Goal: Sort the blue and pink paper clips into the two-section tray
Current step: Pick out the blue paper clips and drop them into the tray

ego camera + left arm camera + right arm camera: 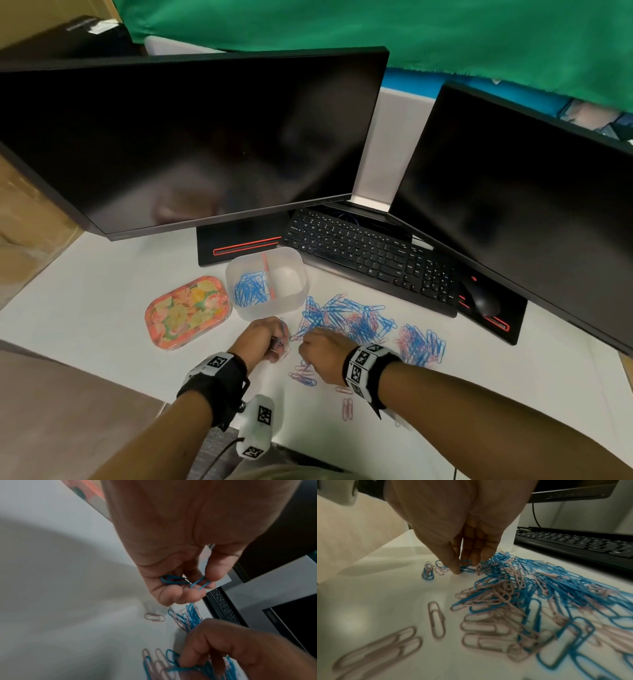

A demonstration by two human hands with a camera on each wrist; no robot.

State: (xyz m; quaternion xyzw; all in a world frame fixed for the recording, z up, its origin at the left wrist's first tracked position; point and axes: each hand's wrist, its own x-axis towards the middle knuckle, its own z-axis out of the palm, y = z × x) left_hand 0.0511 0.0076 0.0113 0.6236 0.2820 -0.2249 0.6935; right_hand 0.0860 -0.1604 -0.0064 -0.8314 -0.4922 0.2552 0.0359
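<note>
- Desk (113, 329): white top, two dark monitors and a keyboard (370, 253) at the back, floral lid (186, 313) at the left.
- Tray (294, 265): clear, two sections split by a pink divider, sitting between the lid and the loose clips. Its left section holds a heap of blue clips (250, 289); the right section looks empty.
- Mixed pile (356, 320): blue and pink clips tangled on the desk just right of the tray, with a second clump further right and a few stray pink clips (347, 409) nearer the body.
- Left hand (178, 566): fingers curled, thumb and fingertips pinching a few blue clips in hand (176, 580) above the desk, just in front of the tray.
- Right hand (462, 536): fingers pointing down and close together, tips in the near edge of the pile on a blue clip (465, 564). Cannot tell if it is actually gripped.
- Step in hand, my read: picking blues out and banking them in the left hand.
- To do it well: lift each blue clip straight up and shake off any hooked pink one.
- Empty the left hand over the left section only, low over the tray so nothing bounces across the divider.
- Pinks go in the right section.
</note>
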